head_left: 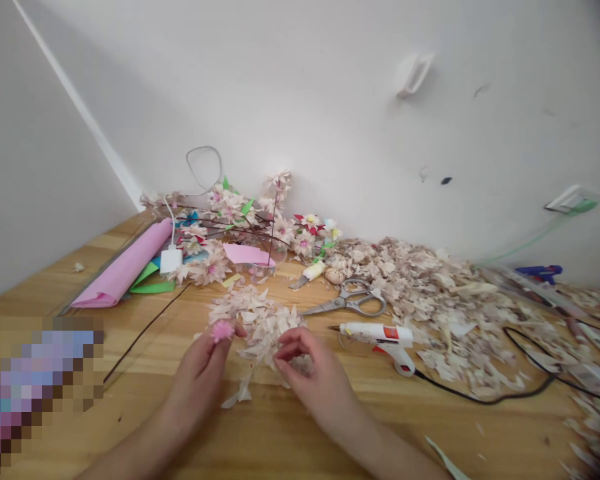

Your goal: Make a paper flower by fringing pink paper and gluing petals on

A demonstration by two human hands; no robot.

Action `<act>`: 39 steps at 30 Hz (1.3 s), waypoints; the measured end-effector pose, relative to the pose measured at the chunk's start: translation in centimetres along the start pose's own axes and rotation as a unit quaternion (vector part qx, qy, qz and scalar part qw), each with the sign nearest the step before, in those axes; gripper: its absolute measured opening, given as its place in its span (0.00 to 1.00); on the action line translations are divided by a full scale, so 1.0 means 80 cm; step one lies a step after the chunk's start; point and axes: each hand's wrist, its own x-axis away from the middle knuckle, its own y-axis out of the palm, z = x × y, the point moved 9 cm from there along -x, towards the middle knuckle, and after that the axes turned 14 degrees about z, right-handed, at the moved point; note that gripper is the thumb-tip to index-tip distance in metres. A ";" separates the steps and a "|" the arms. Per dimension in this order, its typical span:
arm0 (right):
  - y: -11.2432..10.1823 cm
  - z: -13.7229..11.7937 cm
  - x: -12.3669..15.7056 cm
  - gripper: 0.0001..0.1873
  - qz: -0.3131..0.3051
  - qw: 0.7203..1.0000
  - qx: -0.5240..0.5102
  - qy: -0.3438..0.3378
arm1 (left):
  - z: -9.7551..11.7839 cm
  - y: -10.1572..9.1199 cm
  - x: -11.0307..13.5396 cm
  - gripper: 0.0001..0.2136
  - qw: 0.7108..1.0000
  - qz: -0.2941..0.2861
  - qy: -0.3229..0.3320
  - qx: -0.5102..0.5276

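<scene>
My left hand (203, 360) is closed on a small, fluffy pink flower centre (223, 331), which shows between thumb and fingers. Opposite it, my right hand (314, 373) hovers at the near edge of a pile of pale dried petals (260, 319). Its thumb and fingertips are bent together, and whatever they may pinch is too small to make out. A gap separates the two hands. Just right of my right hand lies a white hot glue gun (387, 335), its nozzle pointing left. Grey scissors (350, 301) rest behind it.
Finished petal flowers on stems (240, 210) stand and lie along the wall. At left are a pink paper roll (127, 267), a white charger (171, 260) and a thin brown stem (147, 327). A large petal heap (430, 293), a black cable (485, 401) and a blue glue gun (539, 272) occupy the right.
</scene>
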 end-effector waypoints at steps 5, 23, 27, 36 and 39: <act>0.012 0.034 0.001 0.13 -0.009 0.950 -0.223 0.218 | 0.017 0.030 0.029 0.05 0.967 -0.120 0.177 -0.135; 0.015 0.018 0.004 0.14 -0.018 0.948 -0.275 0.159 | 0.000 0.033 0.019 0.06 0.994 -0.078 0.047 -0.064; 0.018 0.018 0.005 0.17 0.004 0.958 -0.256 0.133 | -0.025 0.037 0.022 0.08 0.986 -0.082 -0.131 0.057; 0.021 0.020 0.003 0.19 -0.016 0.942 -0.281 0.183 | -0.037 0.041 0.029 0.12 0.972 -0.099 -0.204 0.065; 0.021 0.022 0.003 0.18 -0.023 0.942 -0.282 0.181 | -0.044 0.036 0.027 0.13 0.971 -0.074 -0.220 0.056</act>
